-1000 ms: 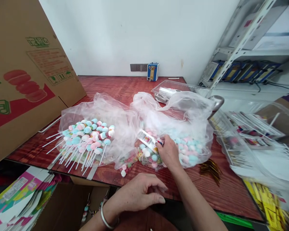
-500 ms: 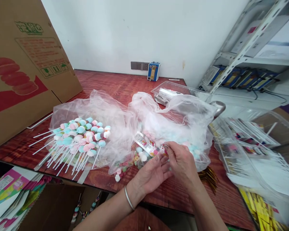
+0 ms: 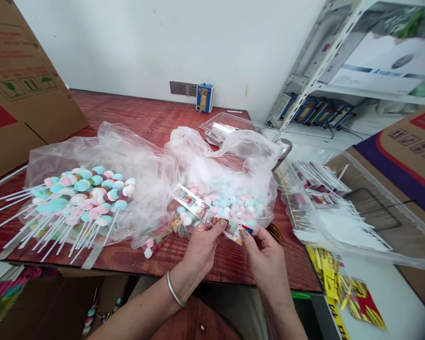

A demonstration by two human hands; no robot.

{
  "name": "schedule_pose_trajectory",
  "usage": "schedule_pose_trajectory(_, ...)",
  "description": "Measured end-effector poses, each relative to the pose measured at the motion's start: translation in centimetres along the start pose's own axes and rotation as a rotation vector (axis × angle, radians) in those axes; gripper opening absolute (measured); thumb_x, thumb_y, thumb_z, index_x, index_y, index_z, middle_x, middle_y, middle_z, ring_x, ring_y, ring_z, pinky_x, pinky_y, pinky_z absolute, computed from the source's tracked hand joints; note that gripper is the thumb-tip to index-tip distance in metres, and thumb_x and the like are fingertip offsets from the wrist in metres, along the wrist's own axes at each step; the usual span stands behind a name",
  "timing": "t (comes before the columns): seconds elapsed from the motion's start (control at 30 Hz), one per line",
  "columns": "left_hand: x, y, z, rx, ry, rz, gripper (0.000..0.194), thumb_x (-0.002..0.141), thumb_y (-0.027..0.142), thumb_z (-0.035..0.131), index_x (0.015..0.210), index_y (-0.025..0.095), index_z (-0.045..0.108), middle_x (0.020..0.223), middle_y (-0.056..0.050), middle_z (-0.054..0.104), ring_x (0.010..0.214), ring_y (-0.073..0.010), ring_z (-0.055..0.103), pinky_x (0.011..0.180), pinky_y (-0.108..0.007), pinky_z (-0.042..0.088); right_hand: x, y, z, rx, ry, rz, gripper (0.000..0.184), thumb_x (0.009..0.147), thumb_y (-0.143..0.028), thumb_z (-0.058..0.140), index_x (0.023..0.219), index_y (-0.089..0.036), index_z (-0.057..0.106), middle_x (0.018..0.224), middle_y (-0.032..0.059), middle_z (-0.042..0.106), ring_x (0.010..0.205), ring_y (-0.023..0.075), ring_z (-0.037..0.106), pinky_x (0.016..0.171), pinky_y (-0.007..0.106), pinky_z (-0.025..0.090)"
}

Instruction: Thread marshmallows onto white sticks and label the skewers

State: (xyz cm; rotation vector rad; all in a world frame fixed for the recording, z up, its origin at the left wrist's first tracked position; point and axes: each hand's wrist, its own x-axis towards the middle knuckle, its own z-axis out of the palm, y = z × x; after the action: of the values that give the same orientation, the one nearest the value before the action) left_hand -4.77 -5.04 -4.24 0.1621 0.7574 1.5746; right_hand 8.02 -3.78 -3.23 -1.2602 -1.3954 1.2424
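My left hand [image 3: 201, 245] and my right hand [image 3: 264, 252] together hold a long narrow printed wrapper [image 3: 194, 204] over the near edge of the red wooden table [image 3: 145, 113]. The left hand pinches its middle and the right hand pinches its near end. Just behind them lies a clear plastic bag of loose pink, blue and white candies [image 3: 233, 198]. To the left, a pile of pastel lollipops on white sticks [image 3: 78, 198] rests on another plastic sheet.
A large cardboard box [image 3: 17, 89] stands at the left. A clear plastic tray [image 3: 226, 127] sits behind the bags, and a blue device [image 3: 204, 97] stands by the wall. At the right are a clear bin of wrappers and sticks [image 3: 326, 198], yellow packaging [image 3: 340, 283] and metal shelving [image 3: 340, 56].
My right hand drew the wrapper from over the candy bag towards the table's near edge. My left hand came up from below the edge and took hold of it. The view shifted right.
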Motion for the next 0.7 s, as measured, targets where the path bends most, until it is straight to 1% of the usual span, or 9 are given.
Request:
schedule_pose_trajectory(0.1,-0.2,-0.3,0.0,0.014,0.025,0.066,0.033,0.059,0.024,0.09,0.084,0.015,0.07,0.081,-0.003,0.071,0.081,-0.0163,0.067,0.079,-0.027,0.054,-0.8,0.1,-0.3,-0.183,0.054,-0.061,0.034,0.086,-0.048,0.062,0.069,-0.02,0.052,0.065,-0.0028,0.053,0.061,0.0135,0.047,0.058,0.024,0.039)
schedule_pose_trajectory(0.2,-0.3,-0.6,-0.2,-0.036,0.083,0.106,0.034,0.059,0.026,0.09,0.081,0.017,0.066,0.08,0.0,0.069,0.079,-0.0129,0.065,0.074,-0.023,0.053,-1.4,0.0,-0.2,-0.337,0.075,-0.152,0.041,0.09,-0.047,0.055,0.061,-0.021,0.043,0.06,-0.0042,0.044,0.059,0.0126,0.04,0.055,0.023,0.031)
schedule_pose_trajectory(0.27,-0.4,-0.8,-0.5,-0.054,0.047,0.055,0.033,0.064,0.028,0.088,0.082,0.016,0.064,0.077,0.002,0.066,0.068,-0.0089,0.06,0.062,-0.019,0.05,-1.7,-0.1,-0.1,-0.399,0.065,-0.194,0.043,0.094,-0.046,0.05,0.06,-0.021,0.041,0.06,-0.0035,0.044,0.06,0.013,0.04,0.055,0.024,0.03)
schedule_pose_trajectory(0.33,-0.4,-0.8,-0.8,-0.064,0.013,-0.027,0.032,0.066,0.026,0.087,0.082,0.014,0.062,0.07,0.004,0.061,0.055,-0.0049,0.052,0.05,-0.016,0.043,-2.0,-0.1,-0.1,-0.43,0.05,-0.221,0.044,0.095,-0.046,0.049,0.06,-0.021,0.042,0.06,-0.0028,0.046,0.06,0.0136,0.041,0.056,0.025,0.03)
schedule_pose_trajectory(0.43,-0.3,-0.6,-1.1,-0.139,0.03,-0.104,0.035,0.064,0.024,0.089,0.079,0.014,0.059,0.064,0.006,0.055,0.047,-0.0018,0.042,0.044,-0.015,0.037,-2.4,-0.3,-0.2,-0.397,0.077,-0.225,0.046,0.097,-0.047,0.046,0.059,-0.021,0.046,0.058,-0.0021,0.047,0.06,0.0149,0.045,0.057,0.026,0.033)
schedule_pose_trajectory(0.47,-0.3,-0.5,-1.2,-0.172,0.045,-0.11,0.036,0.064,0.024,0.089,0.079,0.014,0.058,0.063,0.007,0.054,0.046,-0.0015,0.041,0.044,-0.015,0.038,-2.6,-0.4,-0.2,-0.371,0.104,-0.22,0.045,0.098,-0.047,0.044,0.062,-0.021,0.05,0.059,-0.0017,0.049,0.06,0.0156,0.047,0.058,0.026,0.035)
schedule_pose_trajectory(0.53,-0.2,-0.3,-1.2,-0.221,0.073,-0.114,0.037,0.064,0.024,0.089,0.08,0.015,0.058,0.063,0.007,0.053,0.046,-0.0017,0.041,0.044,-0.015,0.039,-3.1,-0.7,-0.3,-0.332,0.173,-0.235,0.038,0.1,-0.045,0.041,0.077,-0.02,0.06,0.067,-0.0001,0.055,0.067,0.0173,0.053,0.063,0.027,0.04)
schedule_pose_trajectory(0.6,-0.2,-0.2,-1.2,-0.237,0.102,-0.116,0.038,0.063,0.023,0.09,0.081,0.015,0.057,0.061,0.008,0.052,0.045,-0.0023,0.042,0.044,-0.016,0.039,-3.5,-1.1,-0.3,-0.33,0.213,-0.32,0.028,0.099,-0.041,0.044,0.093,-0.021,0.063,0.083,0.0028,0.062,0.081,0.0194,0.058,0.073,0.029,0.044)
schedule_pose_trajectory(0.7,-0.3,-0.2,-1.0,-0.226,0.106,-0.116,0.04,0.059,0.023,0.091,0.081,0.016,0.058,0.059,0.008,0.05,0.045,-0.0029,0.041,0.045,-0.016,0.04,-4.0,-1.5,0.1,-0.362,0.194,-0.463,0.022,0.098,-0.036,0.048,0.103,-0.022,0.064,0.105,0.0069,0.064,0.102,0.0224,0.058,0.09,0.035,0.045)
